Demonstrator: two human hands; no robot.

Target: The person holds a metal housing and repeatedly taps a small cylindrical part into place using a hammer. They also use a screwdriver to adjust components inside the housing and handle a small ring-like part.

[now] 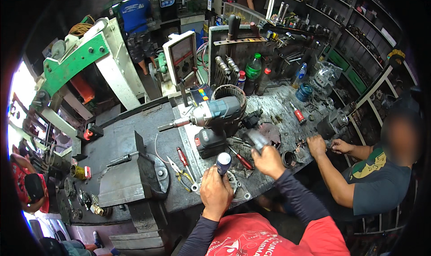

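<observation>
"So, what does your left hand (216,191) have, nearest you?"

"Your left fingers are wrapped around a dark-handled tool (223,161), pale end up, just over the edge of a round metal casting (236,184) on the workbench (179,201). Your hand hides the tool's lower end, so whether it touches the casting, you can't tell."

"And your right hand (269,161)?"

"Closed around a grey, hammer-like tool (257,139), too blurred for you to make out exactly. It's raised to the right of the dark-handled one, well apart from it."

"What's around your hands?"

"Left of them you have yellow-handled pliers (184,178) beside a red screwdriver (182,157); between them, another red screwdriver (244,161). Beyond sits a cordless power tool (220,111) with its battery."

"Farther out?"

"On your right, a co-worker (381,175) has both hands at the bench edge. Past the power tool stands a green bottle (253,67); far back, a person in a blue shirt (135,15)."
</observation>
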